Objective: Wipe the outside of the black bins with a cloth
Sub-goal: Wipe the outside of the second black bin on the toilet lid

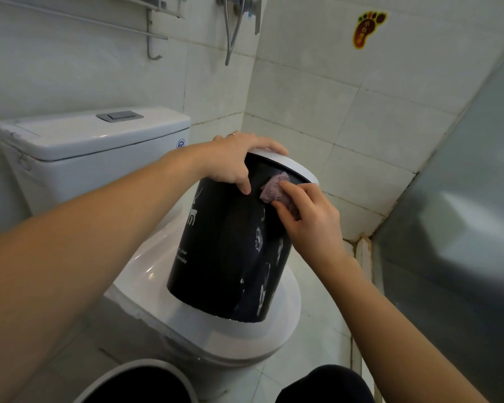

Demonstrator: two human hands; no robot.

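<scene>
Black bin [221, 251] with a white rim band and white printed motifs, a deer figure, script lettering and paw-like marks, standing on the white lid of a white toilet [169, 321] whose cistern carries a grey flush plate. Mauve-purple cloth [274, 190] against the bin's black wall; a second black bin with pale grey rim [122, 373] at the bottom edge. White wall tiles with grey grout bear a yellow-and-red foot-shaped sticker [367, 29].

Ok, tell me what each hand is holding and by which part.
The left hand grips the black bin at its white top rim, thumb down the side. The right hand pinches a bunched purple cloth against the bin's upper wall.
</scene>
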